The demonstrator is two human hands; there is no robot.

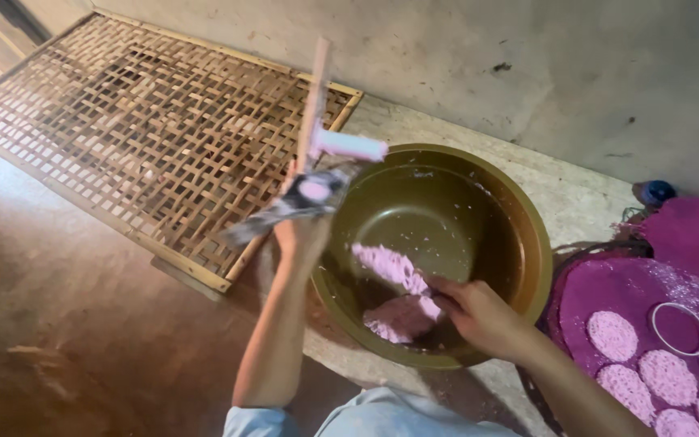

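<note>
Right grip (479,311) on pink-coated scraper (394,267) inside brass bowl (527,243).

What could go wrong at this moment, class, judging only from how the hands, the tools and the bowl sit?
1. The left hand holds a batter-smeared ladle and a wooden stick at the bowl's edge; pink batter could drip onto the floor or the woven bamboo rack.
2. The right hand scrapes pink batter near the bowl's near rim; hard pressing might tip it.
3. The pink rounds lie close by; a swinging elbow could smudge them.
</note>
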